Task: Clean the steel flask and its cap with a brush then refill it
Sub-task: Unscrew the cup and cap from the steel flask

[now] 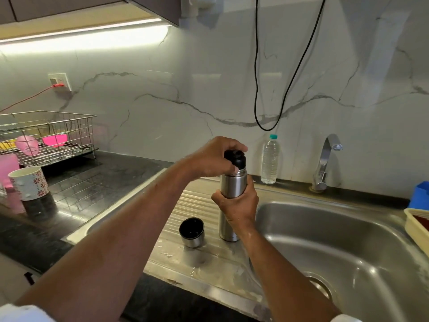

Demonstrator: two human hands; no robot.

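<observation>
Cup (pixel 191 232): short steel cylinder, dark inside, mouth up on your ribbed, wet drainboard (pixel 185 205).
Flask (pixel 229 196): tall brushed-steel tube, upright on the drainboard just right of the cup, beside the sink (pixel 348 240).
Right hand (pixel 236 205): your fingers wrap the flask's middle.
Left hand (pixel 214 159): you grip the black domed stopper (pixel 237 159) at its neck.
Bottle (pixel 270 160): clear ridged plastic, teal cap, against the marble wall.

Our right hand (pixel 235 205) hides the flask's (pixel 229 185) middle; our left hand (pixel 214 159) covers part of its stopper (pixel 237 158); the tray (pixel 416 225) is cut off.
</observation>
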